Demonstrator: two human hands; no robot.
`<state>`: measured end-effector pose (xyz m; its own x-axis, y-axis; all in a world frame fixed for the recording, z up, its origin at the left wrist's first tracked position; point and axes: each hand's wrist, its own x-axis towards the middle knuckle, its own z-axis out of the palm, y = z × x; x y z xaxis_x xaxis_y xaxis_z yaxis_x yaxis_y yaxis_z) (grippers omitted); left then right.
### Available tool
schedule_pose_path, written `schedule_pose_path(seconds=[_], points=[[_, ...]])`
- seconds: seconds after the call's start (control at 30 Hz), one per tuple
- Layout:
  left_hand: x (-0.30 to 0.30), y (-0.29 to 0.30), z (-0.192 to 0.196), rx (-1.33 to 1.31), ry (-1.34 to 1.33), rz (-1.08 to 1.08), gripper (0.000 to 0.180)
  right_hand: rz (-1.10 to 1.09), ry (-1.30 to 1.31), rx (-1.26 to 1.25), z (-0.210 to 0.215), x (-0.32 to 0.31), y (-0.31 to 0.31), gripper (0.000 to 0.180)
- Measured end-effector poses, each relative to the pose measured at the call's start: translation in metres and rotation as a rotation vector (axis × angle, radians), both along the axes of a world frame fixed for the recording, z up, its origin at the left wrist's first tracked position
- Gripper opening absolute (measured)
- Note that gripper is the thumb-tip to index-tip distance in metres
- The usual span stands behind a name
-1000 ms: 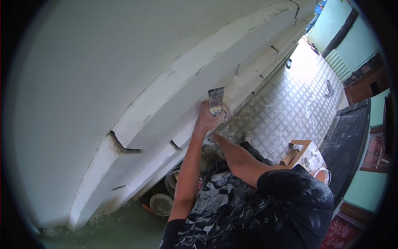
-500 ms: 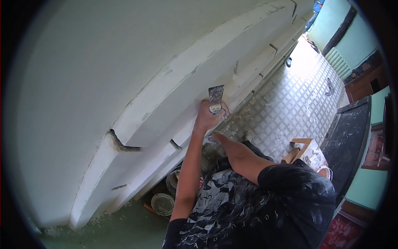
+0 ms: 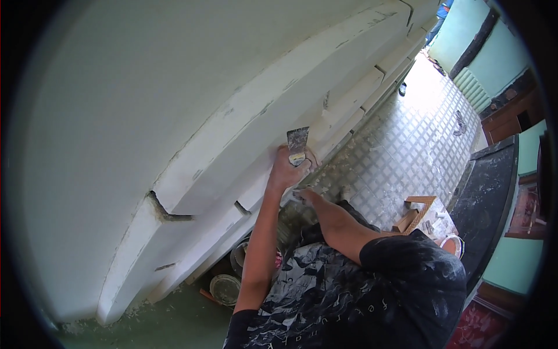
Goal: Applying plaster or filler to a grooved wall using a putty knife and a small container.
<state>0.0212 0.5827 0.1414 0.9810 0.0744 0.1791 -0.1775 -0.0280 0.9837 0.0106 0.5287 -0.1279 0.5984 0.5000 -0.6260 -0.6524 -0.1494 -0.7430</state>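
Observation:
My left hand (image 3: 285, 173) is closed round the handle of a putty knife (image 3: 298, 139), its blade pointing up and smeared with dry plaster. The hand rests close against the stepped white plaster moulding (image 3: 232, 180) along the wall, and the blade stands clear of the surface. My right arm reaches down beside it. At its end, my right hand (image 3: 303, 194) is low near the bottom ledge, small and whitened; its fingers are too indistinct to show what they do. Dark notches (image 3: 165, 210) cut into the moulding's steps.
Below the ledges stand a plaster-crusted bucket (image 3: 224, 288) and an orange-brown stick (image 3: 210, 296). At right are a cluttered small table (image 3: 437, 222), an orange-toned tub (image 3: 453, 246) and a dark board (image 3: 488, 195). Tiled floor (image 3: 395, 145) runs toward a person in blue (image 3: 440, 18).
My left hand and the putty knife have shifted slightly left and down in view, and the blade has tilted a little. The surroundings have also shifted slightly left as my view moved.

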Motion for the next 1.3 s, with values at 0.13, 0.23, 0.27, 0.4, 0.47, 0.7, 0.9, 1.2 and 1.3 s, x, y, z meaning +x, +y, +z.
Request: schedule_pose_path(seconds=[0.13,0.23,0.27,0.4,0.47,0.7,0.9,1.2,1.3], points=[[-0.001,0.002,-0.004,0.019,0.013,-0.004,0.012,-0.047,0.010,0.008,0.002,0.002,0.004,0.027],[0.001,0.000,-0.006,-0.001,0.017,0.003,0.013,-0.087,0.022,0.010,0.003,0.001,0.003,0.027],[0.001,-0.001,-0.005,-0.025,0.031,0.014,0.012,-0.101,0.027,0.009,0.002,0.001,0.001,0.027],[0.001,-0.002,-0.006,0.003,-0.023,-0.018,0.015,-0.170,0.035,0.014,0.005,0.006,-0.001,0.027],[0.000,0.001,-0.011,0.011,-0.003,0.014,0.015,-0.211,0.034,0.019,0.010,0.012,0.001,0.027],[0.001,-0.001,-0.015,0.015,-0.037,0.013,0.015,-0.369,0.021,-0.015,-0.009,0.037,-0.036,0.027],[-0.006,0.007,-0.015,0.007,-0.018,0.016,0.017,-0.463,0.023,-0.024,-0.018,0.051,-0.057,0.027],[0.008,-0.009,-0.013,0.134,-0.032,0.040,0.016,-0.583,0.148,0.149,-0.134,0.089,-0.092,0.027],[-0.002,-0.003,-0.015,0.200,-0.106,0.106,0.016,-0.550,0.262,0.297,-0.119,0.091,-0.095,0.028]])
